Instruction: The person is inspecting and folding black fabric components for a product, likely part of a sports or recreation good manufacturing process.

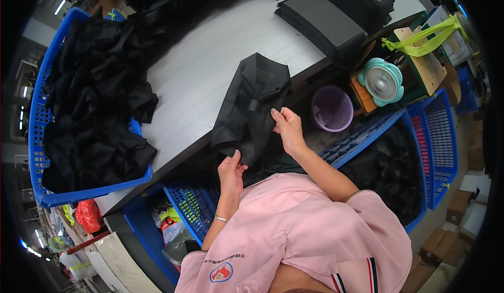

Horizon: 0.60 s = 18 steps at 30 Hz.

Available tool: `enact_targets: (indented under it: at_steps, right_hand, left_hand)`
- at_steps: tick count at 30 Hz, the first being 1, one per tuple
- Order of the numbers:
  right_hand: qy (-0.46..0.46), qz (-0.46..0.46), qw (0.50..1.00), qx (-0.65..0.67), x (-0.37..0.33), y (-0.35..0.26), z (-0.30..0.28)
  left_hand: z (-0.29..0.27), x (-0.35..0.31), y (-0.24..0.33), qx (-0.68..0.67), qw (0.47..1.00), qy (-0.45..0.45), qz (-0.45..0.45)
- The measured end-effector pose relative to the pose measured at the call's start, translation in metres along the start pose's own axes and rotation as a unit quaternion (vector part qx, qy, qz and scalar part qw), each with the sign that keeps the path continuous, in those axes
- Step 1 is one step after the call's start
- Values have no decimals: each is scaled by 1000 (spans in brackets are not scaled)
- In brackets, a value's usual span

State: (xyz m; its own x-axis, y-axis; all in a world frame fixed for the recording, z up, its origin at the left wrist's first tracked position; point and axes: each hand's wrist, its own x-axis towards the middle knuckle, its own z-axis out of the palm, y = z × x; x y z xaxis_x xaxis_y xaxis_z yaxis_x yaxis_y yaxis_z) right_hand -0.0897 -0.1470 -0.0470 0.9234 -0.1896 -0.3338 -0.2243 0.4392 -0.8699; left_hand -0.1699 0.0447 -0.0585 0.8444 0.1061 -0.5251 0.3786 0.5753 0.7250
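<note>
A piece of black fabric (251,101), cut and sewn in a shape I cannot name, hangs over the front edge of the white table (194,67). At its lower end my left hand (232,173) pinches the cloth between thumb and fingers. My right hand (287,129) grips its right edge, a little higher up. The far end of the fabric lies on the tabletop, creased in the middle. On the table at the back right stand neat stacks of flat black pieces (320,23).
Left, a blue basket (94,196) overflows with black cloth (100,99). Right of me another blue basket (415,225) holds more dark cloth. A purple bin (333,108) and a small teal fan (381,81) stand beyond the table edge. Another blue crate (194,206) sits below on my left.
</note>
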Motion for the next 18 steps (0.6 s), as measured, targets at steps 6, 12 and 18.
enact_targets:
  at_steps: [6, 12, 18]
  right_hand:
    - [108, -208, 972, -25, 38, -52, -19]
    - [96, -285, 847, -438, 109, -94, -23]
    - [36, -178, 822, -539, 139, -98, -20]
  left_hand:
    - [6, 5, 4, 14, 999, 45, -2]
    - [15, 8, 3, 22, 999, 39, 12]
    - [23, 9, 5, 33, 998, 52, 15]
